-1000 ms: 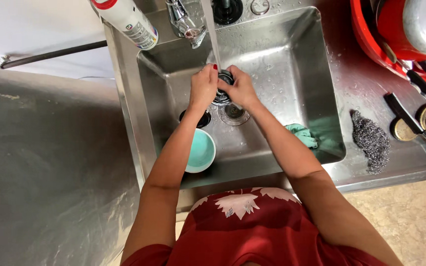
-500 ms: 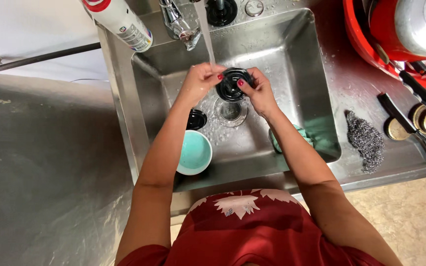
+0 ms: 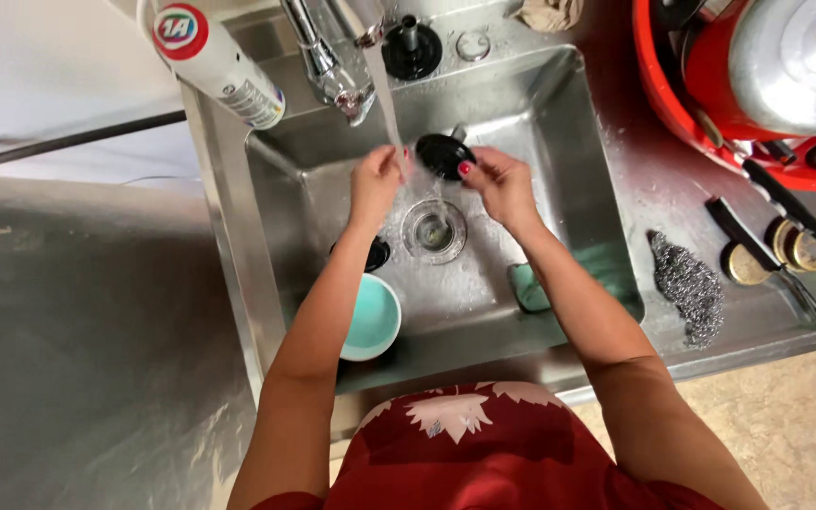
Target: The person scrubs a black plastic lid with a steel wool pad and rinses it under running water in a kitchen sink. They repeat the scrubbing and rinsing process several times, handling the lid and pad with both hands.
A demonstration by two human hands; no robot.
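stainless steel all round: the sink (image 3: 559, 142) sits in a wet steel tabletop (image 3: 672, 208), and i'm looking straight down into it. my right hand (image 3: 501, 186) holds a round black lid (image 3: 444, 156) by its right edge, fingers clamped on the rim, the lid tilted and raised above the open drain (image 3: 433, 229). my left hand (image 3: 376, 182) is just beside the lid on its left, under the thin stream of water falling from the tap (image 3: 334, 66); its fingers are curled loosely together and i cannot tell whether they touch the lid.

down on the sink floor, a second black lid (image 3: 374, 253) lies partly hidden under my left forearm, and a turquoise bowl (image 3: 371, 317) rests against the near wall just below it. a green cloth (image 3: 528, 287) lies by the near right corner, partly under my right forearm.

a white spray can (image 3: 216, 61) with a red cap lies across the sink's far left corner. on the tabletop to the right, a wad of steel wool (image 3: 680, 285) lies near the sink's edge, with a dark-handled knife (image 3: 769, 260) further right, and a red tub (image 3: 687, 85) holding a metal pot at the far corner.
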